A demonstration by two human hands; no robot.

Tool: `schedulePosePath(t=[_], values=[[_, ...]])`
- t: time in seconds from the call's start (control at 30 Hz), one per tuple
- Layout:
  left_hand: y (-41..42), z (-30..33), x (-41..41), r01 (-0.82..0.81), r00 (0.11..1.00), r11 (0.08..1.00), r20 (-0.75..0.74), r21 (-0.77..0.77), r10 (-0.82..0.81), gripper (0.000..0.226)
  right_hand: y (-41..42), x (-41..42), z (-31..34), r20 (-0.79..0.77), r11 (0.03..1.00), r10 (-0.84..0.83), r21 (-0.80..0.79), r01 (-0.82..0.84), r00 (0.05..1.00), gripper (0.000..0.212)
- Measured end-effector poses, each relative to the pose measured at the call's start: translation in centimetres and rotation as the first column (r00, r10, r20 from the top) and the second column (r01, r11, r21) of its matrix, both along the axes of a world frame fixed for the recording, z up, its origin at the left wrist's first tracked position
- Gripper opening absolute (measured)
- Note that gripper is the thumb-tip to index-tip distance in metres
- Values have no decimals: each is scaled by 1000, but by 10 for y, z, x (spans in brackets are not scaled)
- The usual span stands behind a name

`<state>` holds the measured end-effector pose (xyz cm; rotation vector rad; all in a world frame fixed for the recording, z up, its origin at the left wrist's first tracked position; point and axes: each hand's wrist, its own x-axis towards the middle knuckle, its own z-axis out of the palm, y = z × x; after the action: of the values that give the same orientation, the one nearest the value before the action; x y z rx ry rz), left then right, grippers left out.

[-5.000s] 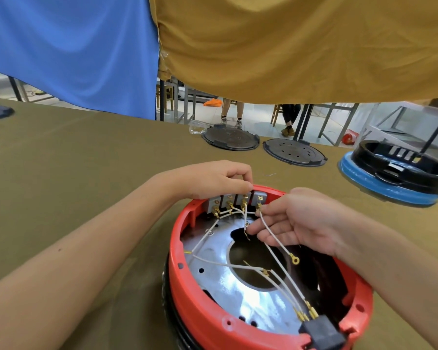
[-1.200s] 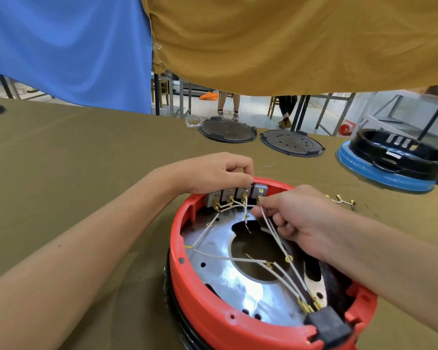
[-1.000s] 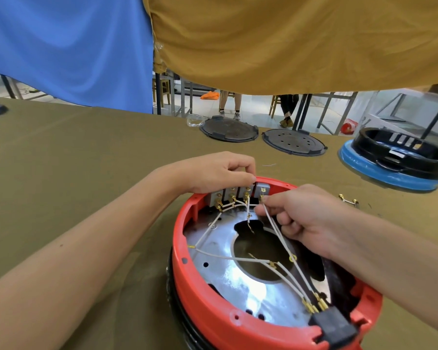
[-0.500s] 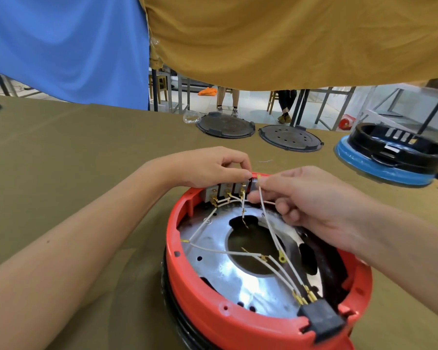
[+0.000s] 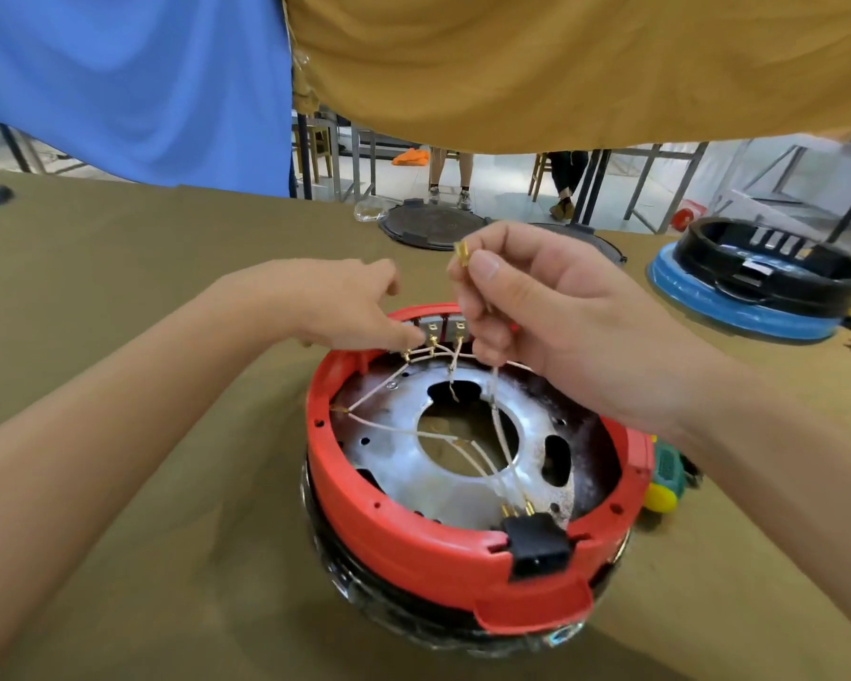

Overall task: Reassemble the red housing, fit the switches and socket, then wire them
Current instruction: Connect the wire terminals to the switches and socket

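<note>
Right hand (image 5: 551,312) pinches a white wire's brass spade terminal (image 5: 462,253) aloft for inspection; my left hand's (image 5: 350,307) straight fingers steady the grey switches (image 5: 445,329) at the round red plastic housing's (image 5: 413,528) far rim.

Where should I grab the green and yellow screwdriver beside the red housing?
Take the screwdriver by its ribbed green handle, coming from the right and above. Only the handle shows, lying flat on the table; the red housing blocks its left side, and the right hand's forearm crosses above it.
</note>
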<state>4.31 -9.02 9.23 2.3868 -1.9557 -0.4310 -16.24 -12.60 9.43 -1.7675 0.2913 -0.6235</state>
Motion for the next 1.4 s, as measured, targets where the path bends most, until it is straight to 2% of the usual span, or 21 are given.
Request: schedulePosePath(t=[0.03,0.1,0.2,0.3,0.4,0.53,0.67,0.9,1.13,1.2,1.27,1.33,1.4], values=[[9,-5,1,-63,998,998,-20,24,64,56,-2,-2,3,-14,999,33,-24,-33,999,15],[21,-19,-1,-75,996,997,-54,-15,74,35,-3,-7,10,-117,982,77,-160,-96,990,15],[21,-31,0,-81,992,978,-107,-194,60,17,-2,-11,23,-410,885,110,-374,-277,905,17],[14,-31,-1,-127,973,957,-219,-262,69,17,0,-16,28,-633,830,156,-333,-448,759,7],[11,-36,2,-150,963,935,-264,-321,63,15,2,-15,21,-734,813,152,-288,-506,662,10],[11,-41,2,-151,956,923,-291,-355,44,17,2,-10,16,-780,828,137,-248,-503,610,18],[11,-42,2,-144,957,921,-287,-362,37,19,3,-10,14,-794,820,130,-252,-515,594,16],[13,-40,1,-131,962,925,-271,-358,31,18,-5,-3,4,-698,822,134,-318,-472,704,13],[14,-42,1,-148,966,917,-252,-370,54,18,-18,-7,0,-412,878,350,-169,-448,841,12],[15,-44,2,-162,964,900,-261,-405,55,17,-19,-4,-1,-243,920,363,-60,-388,899,12],[16,-46,4,-178,965,854,-257,-489,54,18,-20,1,-5,-46,953,274,149,-265,961,13],[19,-44,5,-150,976,750,-219,-645,7,19,-21,8,-12,29,947,128,292,-131,991,12],[25,-36,0,-114,960,644,-251,-756,-124,16,-22,13,-17,51,909,48,412,-65,998,14]])
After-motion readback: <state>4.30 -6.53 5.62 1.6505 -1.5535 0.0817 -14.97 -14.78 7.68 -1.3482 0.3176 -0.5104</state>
